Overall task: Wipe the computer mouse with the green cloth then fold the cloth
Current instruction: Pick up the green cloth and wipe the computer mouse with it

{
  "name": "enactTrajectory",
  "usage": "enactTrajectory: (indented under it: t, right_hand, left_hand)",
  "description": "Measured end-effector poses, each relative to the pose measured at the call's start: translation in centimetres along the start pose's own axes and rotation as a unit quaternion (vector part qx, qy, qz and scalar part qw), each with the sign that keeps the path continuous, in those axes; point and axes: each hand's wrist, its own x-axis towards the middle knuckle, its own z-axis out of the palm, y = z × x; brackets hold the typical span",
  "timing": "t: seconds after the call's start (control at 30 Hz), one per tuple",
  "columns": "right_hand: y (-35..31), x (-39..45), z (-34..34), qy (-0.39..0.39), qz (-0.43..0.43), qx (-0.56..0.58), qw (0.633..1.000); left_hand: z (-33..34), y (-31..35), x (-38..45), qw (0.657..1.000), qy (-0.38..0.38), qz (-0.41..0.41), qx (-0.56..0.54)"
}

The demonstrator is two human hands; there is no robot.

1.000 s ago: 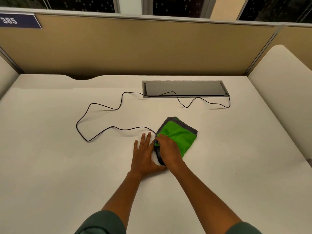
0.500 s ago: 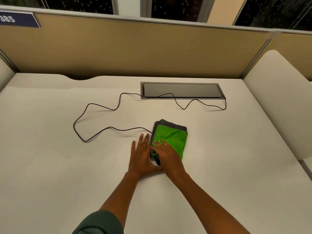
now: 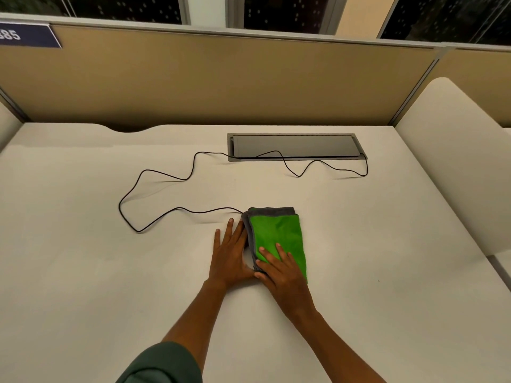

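A green cloth (image 3: pixel 279 230) with a grey border lies folded on the white desk (image 3: pixel 110 272), near the middle. The mouse is hidden under it. Only its black cable (image 3: pixel 143 172) shows, running out from the cloth's far left corner. My right hand (image 3: pixel 282 272) rests on the near part of the cloth, fingers spread on top and thumb hooked at its near left edge. My left hand (image 3: pixel 231 258) lies flat on the desk, fingers apart, its side touching the cloth's grey left edge.
The cable loops left across the desk and back to a grey cable hatch (image 3: pixel 293 146) at the rear. A tan partition (image 3: pixel 221 78) closes the back. A white side panel (image 3: pixel 456 167) stands at the right.
The cloth has turned from a slanted lie to square with the desk. My right hand has slid further onto it. The dark mouse edge seen earlier under my right hand is covered.
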Motion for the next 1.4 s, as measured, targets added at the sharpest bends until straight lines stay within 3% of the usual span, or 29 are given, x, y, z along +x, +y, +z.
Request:
enactTrajectory:
  t: [0.47,1.03,1.2,1.4]
  right_hand:
    - [1.1,-1.7,1.3,0.002,0.061,0.056,0.997]
    - [2.1,2.8,0.8,-0.018,0.218,0.189,0.957]
    - [3.6,6.7,1.1,-0.098,0.244,0.219,0.94]
    - [4.7,9.5,1.4,-0.205,0.138,0.143,0.959]
  left_hand:
    - [0.1,0.4,0.0,0.999,0.032,-0.014,-0.013]
    - [0.6,0.1,0.1,0.999,0.041,-0.022,0.007]
    - [0.5,0.2,0.1,0.999,0.041,-0.024,0.005]
    - [0.4,0.1,0.0,0.999,0.033,-0.027,0.008]
